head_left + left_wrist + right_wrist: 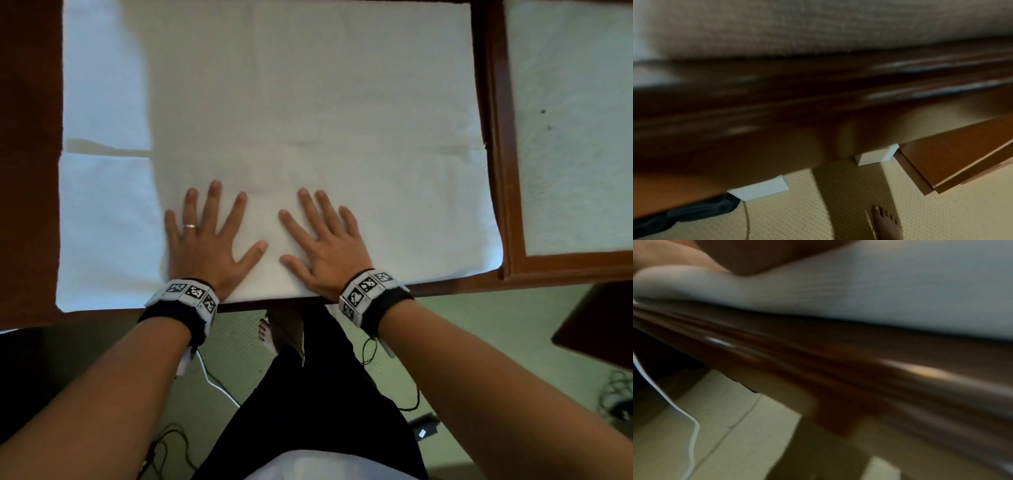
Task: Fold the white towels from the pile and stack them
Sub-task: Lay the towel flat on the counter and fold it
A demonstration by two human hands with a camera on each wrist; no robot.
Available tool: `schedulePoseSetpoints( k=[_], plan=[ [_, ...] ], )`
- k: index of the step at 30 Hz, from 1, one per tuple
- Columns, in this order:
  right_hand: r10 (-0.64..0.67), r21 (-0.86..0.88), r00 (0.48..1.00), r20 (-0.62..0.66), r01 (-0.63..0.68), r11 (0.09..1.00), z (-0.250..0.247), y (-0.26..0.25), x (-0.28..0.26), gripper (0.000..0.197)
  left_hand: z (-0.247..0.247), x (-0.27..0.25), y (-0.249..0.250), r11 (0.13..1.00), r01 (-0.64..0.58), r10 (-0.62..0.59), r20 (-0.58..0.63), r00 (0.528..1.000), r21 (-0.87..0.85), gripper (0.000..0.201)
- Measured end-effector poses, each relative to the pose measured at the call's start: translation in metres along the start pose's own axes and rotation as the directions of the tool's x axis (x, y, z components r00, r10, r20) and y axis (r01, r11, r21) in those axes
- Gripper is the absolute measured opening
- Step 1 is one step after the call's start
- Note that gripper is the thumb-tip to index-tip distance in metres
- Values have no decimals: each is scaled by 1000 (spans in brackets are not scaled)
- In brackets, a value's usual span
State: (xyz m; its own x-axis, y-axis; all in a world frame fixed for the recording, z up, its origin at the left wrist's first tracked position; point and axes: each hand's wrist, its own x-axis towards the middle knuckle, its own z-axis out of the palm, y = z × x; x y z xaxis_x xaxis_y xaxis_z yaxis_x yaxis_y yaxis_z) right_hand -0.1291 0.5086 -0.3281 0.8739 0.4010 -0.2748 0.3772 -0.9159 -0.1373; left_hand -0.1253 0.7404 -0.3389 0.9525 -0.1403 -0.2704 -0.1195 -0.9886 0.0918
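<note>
Two flat, splayed hands, left hand and right hand, on white towel over dark wooden table, green carpet below.

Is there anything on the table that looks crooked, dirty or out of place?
Mostly no. The white towel lies flat under both open hands, left hand and right hand. Its near right corner sits slightly askew to the table edge. The cloth at right shows two small dark specks.
</note>
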Motion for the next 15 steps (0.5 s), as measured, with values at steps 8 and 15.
schedulePoseSetpoints(
  k=[8, 15],
  plan=[
    [548, 33, 836, 29, -549, 835, -24, 184, -56, 65, -1, 1, 1, 999, 32, -32, 5, 999, 0, 85],
    [162, 61, 987, -17, -161, 985, -35, 65, -2, 65, -15, 7, 19, 994, 60, -55, 52, 997, -94, 88]
  ],
)
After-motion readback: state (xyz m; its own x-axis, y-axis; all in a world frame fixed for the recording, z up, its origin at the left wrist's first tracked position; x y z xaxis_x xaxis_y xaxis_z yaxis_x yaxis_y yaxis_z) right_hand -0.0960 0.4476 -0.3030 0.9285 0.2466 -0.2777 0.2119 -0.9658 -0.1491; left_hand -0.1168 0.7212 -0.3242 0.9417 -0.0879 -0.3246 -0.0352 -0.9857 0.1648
